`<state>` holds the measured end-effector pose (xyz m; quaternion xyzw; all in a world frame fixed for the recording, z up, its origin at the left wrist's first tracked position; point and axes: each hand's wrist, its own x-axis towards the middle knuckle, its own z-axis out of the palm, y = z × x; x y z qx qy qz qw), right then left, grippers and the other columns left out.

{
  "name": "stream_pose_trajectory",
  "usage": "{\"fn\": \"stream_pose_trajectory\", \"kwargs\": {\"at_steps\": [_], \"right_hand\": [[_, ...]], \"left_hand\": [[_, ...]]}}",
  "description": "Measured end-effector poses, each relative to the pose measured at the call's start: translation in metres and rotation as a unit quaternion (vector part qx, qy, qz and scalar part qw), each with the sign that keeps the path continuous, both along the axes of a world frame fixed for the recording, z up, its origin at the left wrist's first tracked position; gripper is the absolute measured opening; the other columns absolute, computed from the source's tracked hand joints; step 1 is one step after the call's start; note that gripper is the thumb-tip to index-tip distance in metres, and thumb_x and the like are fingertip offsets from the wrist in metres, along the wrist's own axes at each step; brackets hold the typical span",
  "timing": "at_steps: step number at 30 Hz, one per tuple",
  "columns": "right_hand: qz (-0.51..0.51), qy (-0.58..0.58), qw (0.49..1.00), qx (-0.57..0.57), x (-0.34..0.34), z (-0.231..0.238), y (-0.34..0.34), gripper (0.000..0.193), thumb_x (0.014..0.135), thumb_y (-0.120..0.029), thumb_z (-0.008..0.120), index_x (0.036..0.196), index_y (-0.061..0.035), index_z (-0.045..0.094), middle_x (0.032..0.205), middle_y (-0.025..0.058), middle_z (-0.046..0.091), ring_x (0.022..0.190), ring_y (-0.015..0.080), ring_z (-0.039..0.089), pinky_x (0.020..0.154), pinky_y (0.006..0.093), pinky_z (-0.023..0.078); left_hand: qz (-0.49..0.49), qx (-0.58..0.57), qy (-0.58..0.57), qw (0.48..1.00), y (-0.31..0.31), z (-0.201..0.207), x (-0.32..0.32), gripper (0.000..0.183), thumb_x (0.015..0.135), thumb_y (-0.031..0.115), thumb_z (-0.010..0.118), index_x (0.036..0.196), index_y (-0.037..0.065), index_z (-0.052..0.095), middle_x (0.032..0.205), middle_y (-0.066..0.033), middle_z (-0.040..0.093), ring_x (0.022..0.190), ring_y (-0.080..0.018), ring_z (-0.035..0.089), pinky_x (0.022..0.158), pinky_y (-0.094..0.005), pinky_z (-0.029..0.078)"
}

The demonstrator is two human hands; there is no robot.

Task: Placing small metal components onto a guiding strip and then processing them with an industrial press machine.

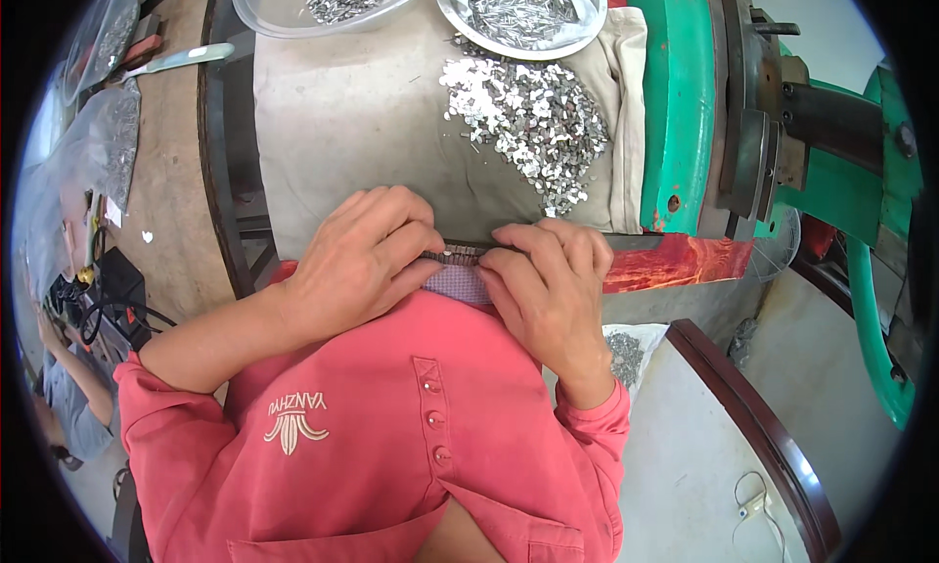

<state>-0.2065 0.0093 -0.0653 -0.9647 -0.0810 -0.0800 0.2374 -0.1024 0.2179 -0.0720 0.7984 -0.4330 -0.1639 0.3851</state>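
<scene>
At the near edge of the beige cloth (342, 123): left hand (364, 250) and right hand (550, 279) at a row of small metal pieces (462, 254).
Fingers curled narrow at the row's two ends; cannot tell whether they pinch it. Row lies between the hands; loose heap of metal bits (536, 123) beyond.

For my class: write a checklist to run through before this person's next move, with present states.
1. Left hand at the row of small metal pieces: ok.
2. Right hand there too: ok.
3. Every piece aligned: cannot tell, row partly hidden.
4. All parts contained: not ok, a pile of metal bits lies loose on the cloth.
5. White bowl stocked: ok.
6. Hands clear of the green machine: ok.
</scene>
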Motion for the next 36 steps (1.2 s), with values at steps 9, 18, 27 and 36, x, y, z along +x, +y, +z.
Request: {"fn": "stream_pose_trajectory", "kwargs": {"at_steps": [9, 18, 27, 36], "right_hand": [[-0.017, -0.003, 0.999, 0.031, -0.001, 0.004, 0.0, 0.023, 0.071, -0.014, 0.081, 0.091, -0.0143, 0.071, 0.109, -0.0017, 0.064, 0.105, 0.0222, 0.056, 0.093, 0.0393, 0.035], [-0.049, -0.008, 0.998, 0.031, -0.015, 0.004, -0.005, 0.021, 0.071, -0.014, 0.082, 0.09, -0.0153, 0.072, 0.107, -0.0024, 0.064, 0.105, 0.0219, 0.056, 0.093, 0.0395, 0.034], [-0.02, -0.006, 1.0, -0.014, -0.003, -0.002, 0.005, 0.022, 0.069, -0.014, 0.082, 0.088, -0.0161, 0.072, 0.108, -0.0034, 0.066, 0.102, 0.0215, 0.057, 0.091, 0.0392, 0.034], [-0.007, -0.029, 0.999, 0.019, 0.001, 0.003, 0.015, 0.015, 0.076, -0.017, 0.073, 0.09, -0.0145, 0.07, 0.11, -0.0018, 0.064, 0.106, 0.0185, 0.057, 0.099, 0.0403, 0.034]], "left_hand": [[0.001, -0.006, -0.024, 1.0, -0.004, -0.003, -0.004, 0.018, 0.076, 0.008, 0.077, 0.088, 0.007, 0.064, 0.097, -0.0057, 0.056, 0.088, -0.0251, 0.058, 0.075, -0.0367, 0.045], [0.01, -0.009, -0.008, 1.0, -0.002, 0.0, -0.004, 0.025, 0.077, 0.008, 0.077, 0.095, 0.006, 0.061, 0.1, -0.0075, 0.057, 0.089, -0.027, 0.059, 0.077, -0.0384, 0.047], [0.016, 0.006, 0.01, 1.0, 0.011, 0.001, -0.004, 0.024, 0.076, 0.006, 0.078, 0.093, 0.003, 0.062, 0.103, -0.0101, 0.057, 0.09, -0.0297, 0.061, 0.075, -0.0395, 0.051], [0.026, -0.009, 0.022, 0.999, 0.014, 0.001, -0.005, 0.027, 0.076, 0.004, 0.078, 0.097, 0.003, 0.062, 0.104, -0.0107, 0.057, 0.09, -0.03, 0.061, 0.074, -0.0392, 0.052]]}}
